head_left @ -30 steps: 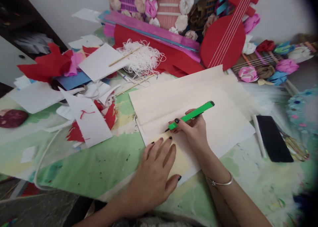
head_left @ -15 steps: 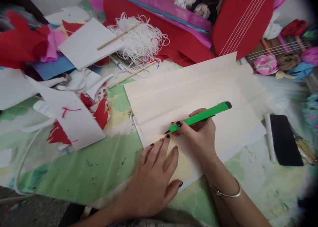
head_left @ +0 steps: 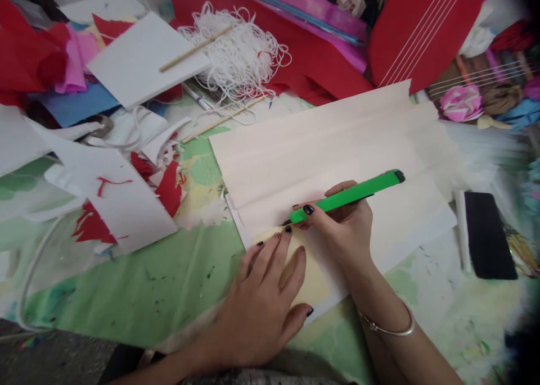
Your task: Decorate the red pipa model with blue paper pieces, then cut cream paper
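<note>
My right hand (head_left: 346, 233) is closed around a green utility knife (head_left: 352, 195), thumb on top of its body. The dark narrow tip points left and meets the sheet just beyond my left fingertips. Flat on a small pale yellow piece (head_left: 314, 261) lies my left hand (head_left: 270, 289), its fingers spread. That piece rests on a large cream paper sheet (head_left: 337, 132), whose surface has soft creases. A white sheet (head_left: 439, 225) shows under the cream one along the right and lower edges. My palm and fingers hide part of the yellow piece.
White board pieces (head_left: 147, 53), red scraps (head_left: 169, 188) and a tangle of white cord (head_left: 240, 53) crowd the left and back. Thin wooden sticks (head_left: 223, 119) lie near the cord. A black rectangular object (head_left: 489, 236) is at right. Behind stands a red panel with white strings (head_left: 422, 31).
The camera view has shifted slightly. Both hands and the utility knife keep nearly the same place on the paper, with the knife's tip still by my left fingertips.
</note>
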{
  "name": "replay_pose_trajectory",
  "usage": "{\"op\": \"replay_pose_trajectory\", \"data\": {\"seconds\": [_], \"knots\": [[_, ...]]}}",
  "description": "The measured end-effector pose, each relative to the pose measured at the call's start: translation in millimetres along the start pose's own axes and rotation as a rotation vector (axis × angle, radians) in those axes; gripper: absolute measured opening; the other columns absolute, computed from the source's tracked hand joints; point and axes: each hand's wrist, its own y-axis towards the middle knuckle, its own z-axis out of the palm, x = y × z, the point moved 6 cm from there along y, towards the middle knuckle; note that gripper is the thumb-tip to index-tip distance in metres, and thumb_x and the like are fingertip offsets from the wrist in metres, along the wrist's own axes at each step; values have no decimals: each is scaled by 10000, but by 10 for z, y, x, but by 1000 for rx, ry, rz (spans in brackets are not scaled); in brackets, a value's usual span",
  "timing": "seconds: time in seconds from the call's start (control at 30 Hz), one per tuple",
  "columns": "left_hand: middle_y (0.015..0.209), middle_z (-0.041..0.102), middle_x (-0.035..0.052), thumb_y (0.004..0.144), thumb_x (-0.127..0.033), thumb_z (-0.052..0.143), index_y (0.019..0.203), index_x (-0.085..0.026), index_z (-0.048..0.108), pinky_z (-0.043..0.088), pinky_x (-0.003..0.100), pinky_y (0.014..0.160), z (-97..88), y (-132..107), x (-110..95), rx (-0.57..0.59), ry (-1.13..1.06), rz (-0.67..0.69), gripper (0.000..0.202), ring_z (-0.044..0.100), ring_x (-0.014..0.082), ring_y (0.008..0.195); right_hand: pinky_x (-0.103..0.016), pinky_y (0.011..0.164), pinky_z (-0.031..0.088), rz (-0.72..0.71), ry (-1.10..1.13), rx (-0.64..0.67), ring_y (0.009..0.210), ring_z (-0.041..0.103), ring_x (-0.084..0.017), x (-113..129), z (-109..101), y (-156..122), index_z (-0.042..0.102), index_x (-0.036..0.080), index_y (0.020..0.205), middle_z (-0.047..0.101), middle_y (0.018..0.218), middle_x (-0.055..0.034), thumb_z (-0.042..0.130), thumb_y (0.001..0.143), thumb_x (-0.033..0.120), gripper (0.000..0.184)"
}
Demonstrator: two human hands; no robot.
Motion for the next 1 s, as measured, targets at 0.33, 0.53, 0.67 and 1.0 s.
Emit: {"op": "replay_pose_trajectory", "data": {"seconds": [0.33, 0.53, 0.67, 1.0], "knots": [[1448, 386, 190, 893, -522, 439, 1370, -172, 449, 224, 455, 1055, -2, 8, -8, 3, 14, 8, 591, 327, 329, 1328, -388, 569, 567, 0, 8, 31, 569, 672, -225, -18, 7, 4, 342, 291, 878, 673, 660, 17, 761, 692, 369, 465], [1450, 383, 186, 889, -530, 444, 1370, -179, 449, 213, 453, 1065, 5, 7, 2, -3, -10, -7, 595, 315, 325, 1337, -399, 597, 567, 4, 1, 32, 566, 670, -223, -16, 18, -2, 342, 292, 886, 688, 692, 8, 764, 685, 351, 471], [1445, 386, 195, 898, -521, 432, 1375, -169, 442, 223, 457, 1058, -2, 9, 0, 10, 1, 8, 593, 316, 331, 1336, -399, 599, 568, -7, -8, 25, 577, 670, -225, -12, 24, -1, 343, 292, 889, 685, 692, 2, 771, 676, 355, 482], [1451, 371, 200, 901, -527, 426, 1382, -163, 432, 238, 464, 1051, 0, 0, -8, 10, 18, 12, 604, 315, 336, 1335, -382, 567, 583, -43, 35, 3, 553, 669, -209, -22, -11, 15, 379, 277, 878, 661, 646, 32, 766, 687, 329, 434]]}}
